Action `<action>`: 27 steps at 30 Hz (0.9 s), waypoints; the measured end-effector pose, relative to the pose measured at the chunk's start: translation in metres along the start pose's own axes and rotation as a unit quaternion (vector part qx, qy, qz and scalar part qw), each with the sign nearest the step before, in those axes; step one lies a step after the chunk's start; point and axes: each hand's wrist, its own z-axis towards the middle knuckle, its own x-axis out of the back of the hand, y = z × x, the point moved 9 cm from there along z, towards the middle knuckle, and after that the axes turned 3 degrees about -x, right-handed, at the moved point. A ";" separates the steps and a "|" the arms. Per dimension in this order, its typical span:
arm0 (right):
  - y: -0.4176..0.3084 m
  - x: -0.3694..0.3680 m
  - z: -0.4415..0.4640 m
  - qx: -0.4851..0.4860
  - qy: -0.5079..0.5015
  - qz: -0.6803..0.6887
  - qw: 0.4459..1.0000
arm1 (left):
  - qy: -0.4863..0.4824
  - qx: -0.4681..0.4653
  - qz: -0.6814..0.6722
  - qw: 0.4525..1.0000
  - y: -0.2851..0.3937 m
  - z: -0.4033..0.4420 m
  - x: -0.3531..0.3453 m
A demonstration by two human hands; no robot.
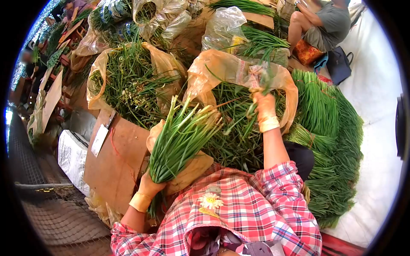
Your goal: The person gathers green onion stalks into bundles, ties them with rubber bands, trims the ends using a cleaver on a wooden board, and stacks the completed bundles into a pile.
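Observation:
My left hand (150, 186), in a pale thin glove, is closed around the lower part of a bunch of chives (181, 143). The pale ends of the bunch fan upward and to the right. My right hand (265, 106), also gloved, reaches over an orange plastic bag (200, 70) of loose green trimmings (232, 123). Its fingers are closed on a few chive leaves (267, 79), blurred by motion. A folded tan piece (190, 170), perhaps cardboard, lies under the bunch near my lap.
Neatly stacked chives (320, 115) lie to the right beside white sheeting (380, 141). Another bag holds cut greens (128, 81). A brown board (117, 160) and white package (73, 158) stand left. A seated person (326, 23) is at upper right, near a dark bag (338, 64).

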 end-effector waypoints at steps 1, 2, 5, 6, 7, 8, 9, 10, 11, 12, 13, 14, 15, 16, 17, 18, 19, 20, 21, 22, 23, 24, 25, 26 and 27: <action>0.013 0.027 0.021 -0.029 0.101 0.073 0.992 | -0.010 -0.010 0.021 1.000 -0.003 0.001 0.000; 0.009 0.035 0.036 -0.023 0.030 0.228 0.973 | -0.006 -0.013 0.022 1.000 0.003 0.002 0.002; -0.016 0.088 0.048 0.028 0.047 0.250 0.967 | -0.002 0.000 0.019 1.000 0.009 -0.003 0.003; -0.028 0.089 0.042 0.037 0.019 0.209 0.977 | -0.003 0.001 0.017 1.000 0.005 -0.005 0.002; -0.045 0.060 0.013 0.028 -0.053 0.129 0.990 | 0.009 0.011 -0.019 1.000 0.008 -0.004 0.003; -0.045 0.022 -0.015 0.005 -0.138 0.057 0.989 | 0.022 0.018 -0.056 0.998 0.012 -0.003 0.003; -0.044 -0.015 -0.046 -0.005 -0.225 -0.020 0.974 | 0.023 0.017 -0.057 0.998 0.017 -0.001 0.003; -0.031 -0.048 -0.070 -0.032 -0.321 -0.087 0.942 | 0.023 0.004 -0.010 1.000 0.025 0.001 0.003; -0.023 -0.073 -0.081 -0.018 -0.319 -0.183 0.930 | 0.024 -0.009 0.037 0.999 0.030 0.002 0.004; 0.000 -0.094 -0.082 0.009 -0.331 -0.285 0.899 | 0.024 -0.011 0.040 0.999 0.023 0.003 0.002; -0.001 -0.116 -0.088 0.149 -0.328 -0.440 0.823 | 0.017 -0.042 0.078 0.996 0.015 0.004 -0.002; 0.007 -0.128 -0.091 0.200 -0.320 -0.494 0.783 | 0.009 -0.072 0.116 0.991 0.021 0.004 -0.003; 0.015 -0.135 -0.088 0.210 -0.307 -0.547 0.750 | 0.022 -0.062 0.072 0.995 0.022 0.003 -0.001; 0.016 -0.141 -0.088 0.220 -0.292 -0.599 0.713 | 0.022 -0.062 0.073 0.995 0.026 0.003 0.001; 0.014 -0.146 -0.087 0.221 -0.291 -0.599 0.712 | 0.019 -0.068 0.094 0.993 0.030 0.004 0.000; 0.013 -0.150 -0.085 0.222 -0.294 -0.598 0.712 | 0.017 -0.075 0.114 0.990 0.035 0.004 -0.001; 0.010 -0.154 -0.084 0.224 -0.295 -0.597 0.712 | 0.019 -0.078 0.113 0.990 0.045 0.001 0.001; 0.007 -0.156 -0.084 0.229 -0.291 -0.598 0.711 | 0.016 -0.030 0.085 0.996 0.048 -0.001 0.004; 0.009 -0.162 -0.091 0.234 -0.335 -0.579 0.705 | 0.013 0.016 0.056 0.998 0.047 -0.002 0.005; 0.009 -0.169 -0.097 0.243 -0.375 -0.560 0.697 | 0.020 0.005 0.053 0.998 0.039 0.000 0.006; 0.019 -0.173 -0.098 0.254 -0.381 -0.568 0.684 | -0.001 -0.007 0.006 1.000 0.020 0.001 0.001; 0.034 -0.175 -0.099 0.268 -0.384 -0.578 0.668 | -0.022 -0.023 -0.042 0.999 0.010 0.004 -0.005; 0.038 -0.176 -0.103 0.305 -0.387 -0.568 0.659 | -0.032 -0.057 -0.063 0.996 0.013 0.006 -0.008; 0.043 -0.176 -0.111 0.341 -0.390 -0.557 0.649 | -0.043 -0.091 -0.082 0.992 0.022 0.010 -0.009; 0.026 -0.179 -0.101 0.356 -0.377 -0.563 0.644 | -0.068 -0.128 0.003 0.989 0.056 0.011 -0.003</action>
